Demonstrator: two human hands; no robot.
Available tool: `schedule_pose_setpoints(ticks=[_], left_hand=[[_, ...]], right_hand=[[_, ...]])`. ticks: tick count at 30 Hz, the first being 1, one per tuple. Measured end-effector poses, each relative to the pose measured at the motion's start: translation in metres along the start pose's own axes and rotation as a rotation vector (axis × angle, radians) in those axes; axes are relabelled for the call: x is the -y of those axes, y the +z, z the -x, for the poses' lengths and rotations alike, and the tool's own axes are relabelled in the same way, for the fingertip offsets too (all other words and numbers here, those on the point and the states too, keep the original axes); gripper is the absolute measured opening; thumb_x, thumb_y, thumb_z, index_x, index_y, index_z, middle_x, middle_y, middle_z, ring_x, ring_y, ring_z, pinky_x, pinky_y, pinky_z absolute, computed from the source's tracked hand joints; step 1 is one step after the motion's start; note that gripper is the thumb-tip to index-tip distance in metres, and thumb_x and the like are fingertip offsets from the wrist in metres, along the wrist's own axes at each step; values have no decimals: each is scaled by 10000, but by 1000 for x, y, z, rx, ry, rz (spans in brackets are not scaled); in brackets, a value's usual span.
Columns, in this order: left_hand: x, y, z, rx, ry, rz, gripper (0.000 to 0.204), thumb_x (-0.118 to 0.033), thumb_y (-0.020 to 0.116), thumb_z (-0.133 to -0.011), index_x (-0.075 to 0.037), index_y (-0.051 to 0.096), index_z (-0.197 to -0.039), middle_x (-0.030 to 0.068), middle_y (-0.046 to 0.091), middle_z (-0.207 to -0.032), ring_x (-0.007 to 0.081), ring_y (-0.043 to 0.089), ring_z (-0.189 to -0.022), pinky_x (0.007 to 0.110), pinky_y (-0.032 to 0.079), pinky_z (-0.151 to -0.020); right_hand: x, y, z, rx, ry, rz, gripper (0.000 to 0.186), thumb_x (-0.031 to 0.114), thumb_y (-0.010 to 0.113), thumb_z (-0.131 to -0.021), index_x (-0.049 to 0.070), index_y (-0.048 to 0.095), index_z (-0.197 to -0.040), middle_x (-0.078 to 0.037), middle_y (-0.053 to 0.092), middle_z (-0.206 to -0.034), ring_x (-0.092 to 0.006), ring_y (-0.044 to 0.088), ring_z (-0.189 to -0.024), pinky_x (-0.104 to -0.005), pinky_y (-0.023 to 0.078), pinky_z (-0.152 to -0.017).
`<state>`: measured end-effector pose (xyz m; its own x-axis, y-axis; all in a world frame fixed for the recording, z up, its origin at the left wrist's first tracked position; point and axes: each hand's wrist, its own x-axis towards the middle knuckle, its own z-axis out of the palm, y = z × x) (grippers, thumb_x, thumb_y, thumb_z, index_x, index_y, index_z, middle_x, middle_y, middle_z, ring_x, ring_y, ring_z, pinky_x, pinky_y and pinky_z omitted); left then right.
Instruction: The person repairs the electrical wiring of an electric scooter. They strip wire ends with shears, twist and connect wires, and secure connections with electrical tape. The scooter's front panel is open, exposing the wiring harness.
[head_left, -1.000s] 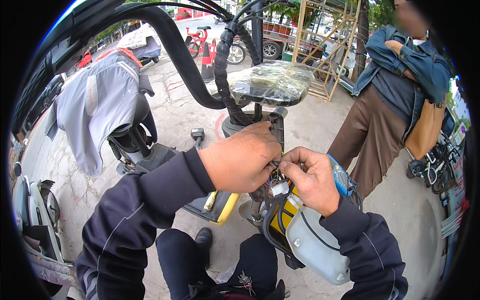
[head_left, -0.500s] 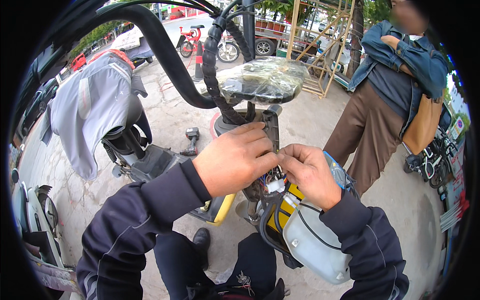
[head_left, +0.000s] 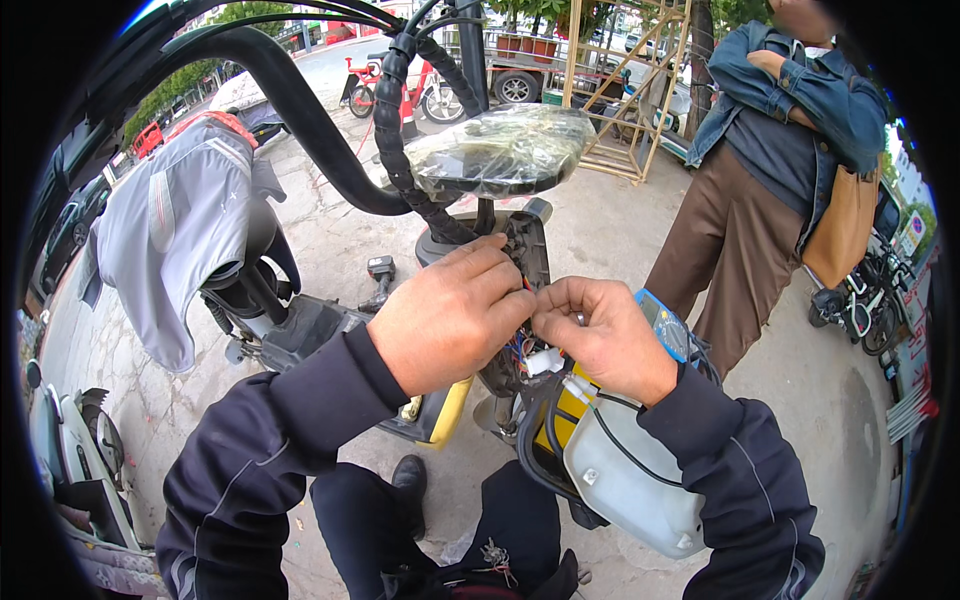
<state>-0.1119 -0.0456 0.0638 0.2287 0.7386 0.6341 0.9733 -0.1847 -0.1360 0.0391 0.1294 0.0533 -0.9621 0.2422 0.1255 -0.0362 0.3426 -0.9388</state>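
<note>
My left hand (head_left: 455, 315) is closed, its fingers curled in at the opened column of an electric scooter. Close against it, my right hand (head_left: 605, 335) pinches with thumb and forefinger; whatever both hold between the fingertips is hidden. Thin coloured wires and a white plug connector (head_left: 545, 362) show just below the fingers. Above the hands sits the scooter's display (head_left: 500, 150), wrapped in clear plastic. A blue multimeter (head_left: 665, 325) is partly hidden behind my right hand. Beneath that hand are a yellow-and-black box (head_left: 560, 440) and a pale rounded cover (head_left: 630, 490) with a black cable across it.
The black handlebar (head_left: 310, 110) arches at upper left. A cordless power tool (head_left: 380, 280) lies on the pavement. A grey jacket (head_left: 175, 240) drapes over another scooter at left. At right, a person (head_left: 760, 190) stands with folded arms. Behind stands a wooden frame (head_left: 630, 90).
The view has shifted a little, moving most things slightly left. My hands stay together at the wires, and the right hand's fingers have turned slightly, with thumb and forefinger still pinched.
</note>
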Motion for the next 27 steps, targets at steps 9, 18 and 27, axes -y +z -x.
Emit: schedule_pose_setpoints(ticks=[9, 18, 27], left_hand=[[-4, -4, -4, 92, -86, 95, 128, -67, 708, -836, -34, 664, -952, 140, 611, -925, 379, 654, -1022, 514, 455, -1194], [-2, -17, -16, 305, -181, 296, 59, -10, 670, -918, 1, 667, -976, 180, 608, -950, 418, 610, -1021, 596, 361, -1231], [-3, -16, -20, 390, -151, 215, 67, -13, 646, -927, 14, 661, -987, 186, 595, -998, 412, 595, -1081, 648, 325, -1237]], right_hand=[[4, 6, 2, -25, 24, 121, 142, 63, 767, -942, -68, 769, -996, -67, 738, -823, -123, 642, -725, -302, 506, -646], [5, 9, 16, -152, -324, 607, 133, 135, 722, -911, 5, 745, -923, -201, 709, -908, -451, 694, -865, -524, 552, -766], [5, 9, 19, -154, -386, 651, 99, 119, 730, -919, 22, 743, -935, -180, 694, -912, -421, 699, -847, -507, 548, -736]])
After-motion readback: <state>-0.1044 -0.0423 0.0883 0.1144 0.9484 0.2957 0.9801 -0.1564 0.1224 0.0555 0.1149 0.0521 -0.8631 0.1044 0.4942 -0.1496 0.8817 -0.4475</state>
